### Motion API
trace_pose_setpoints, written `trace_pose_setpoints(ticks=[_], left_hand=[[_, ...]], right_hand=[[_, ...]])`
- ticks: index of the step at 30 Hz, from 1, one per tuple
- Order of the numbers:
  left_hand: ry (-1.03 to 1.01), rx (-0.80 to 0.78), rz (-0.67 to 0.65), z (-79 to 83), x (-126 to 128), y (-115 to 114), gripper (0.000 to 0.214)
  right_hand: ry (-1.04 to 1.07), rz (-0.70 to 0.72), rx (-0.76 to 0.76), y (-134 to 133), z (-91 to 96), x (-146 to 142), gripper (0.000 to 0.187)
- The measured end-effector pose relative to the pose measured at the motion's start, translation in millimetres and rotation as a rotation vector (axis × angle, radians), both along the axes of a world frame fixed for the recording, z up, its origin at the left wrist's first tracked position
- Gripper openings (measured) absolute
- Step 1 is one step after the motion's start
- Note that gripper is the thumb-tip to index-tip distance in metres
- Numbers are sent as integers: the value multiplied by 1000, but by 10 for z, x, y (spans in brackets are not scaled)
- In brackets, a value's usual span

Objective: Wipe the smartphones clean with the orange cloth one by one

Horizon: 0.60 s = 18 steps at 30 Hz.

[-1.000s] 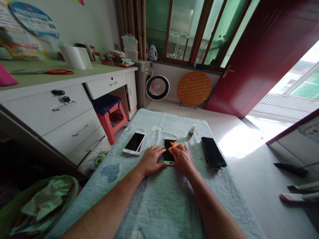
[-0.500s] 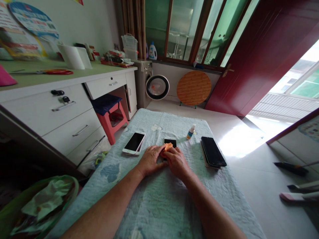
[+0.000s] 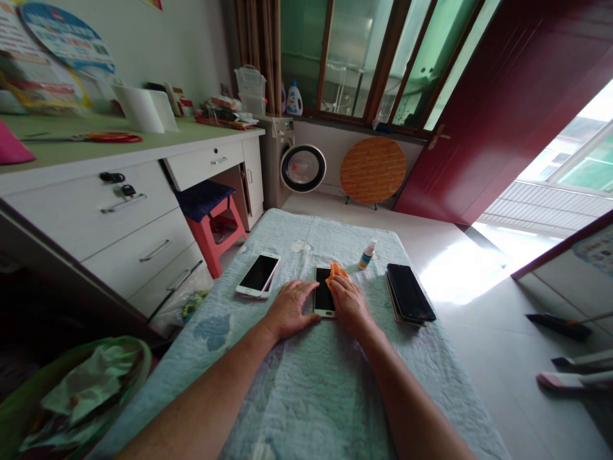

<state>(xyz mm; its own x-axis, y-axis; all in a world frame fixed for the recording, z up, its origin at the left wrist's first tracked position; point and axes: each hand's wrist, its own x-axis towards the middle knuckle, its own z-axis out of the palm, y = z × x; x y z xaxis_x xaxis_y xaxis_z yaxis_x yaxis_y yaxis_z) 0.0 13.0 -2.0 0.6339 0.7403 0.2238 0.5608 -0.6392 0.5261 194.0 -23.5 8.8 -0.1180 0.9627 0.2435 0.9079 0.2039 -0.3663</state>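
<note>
Our left hand (image 3: 291,308), thumb and fingers spread, braces the white phone (image 3: 323,298) along its left edge; our right hand (image 3: 351,300) pinches an orange cloth (image 3: 338,271) at its right edge. The phone lies midway between the table's (image 3: 316,390) side edges. We'd best brace steadily, press evenly and reach both corners near the spray bottle (image 3: 367,255).

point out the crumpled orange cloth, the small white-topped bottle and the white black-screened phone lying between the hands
Orange cloth (image 3: 338,270): head view, on its folds
White-topped bottle (image 3: 366,255): head view, on its labelled body
Middle white phone (image 3: 324,299): head view, on its black screen
</note>
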Motion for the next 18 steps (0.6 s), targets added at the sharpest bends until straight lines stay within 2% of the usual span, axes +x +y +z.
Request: trace_pose_setpoints(ticks=[7,12,18], left_hand=[[-17,23,-8,-29,2,8,71],[-36,34,-3,-26,7,-2,67],[-18,30,8,-38,-3,3,77]], right_hand=[[5,101,-56,-132,35,-150,42],[9,189,-29,-174,69,-221,45],[-37,78,-107,-80,93,-77,37]])
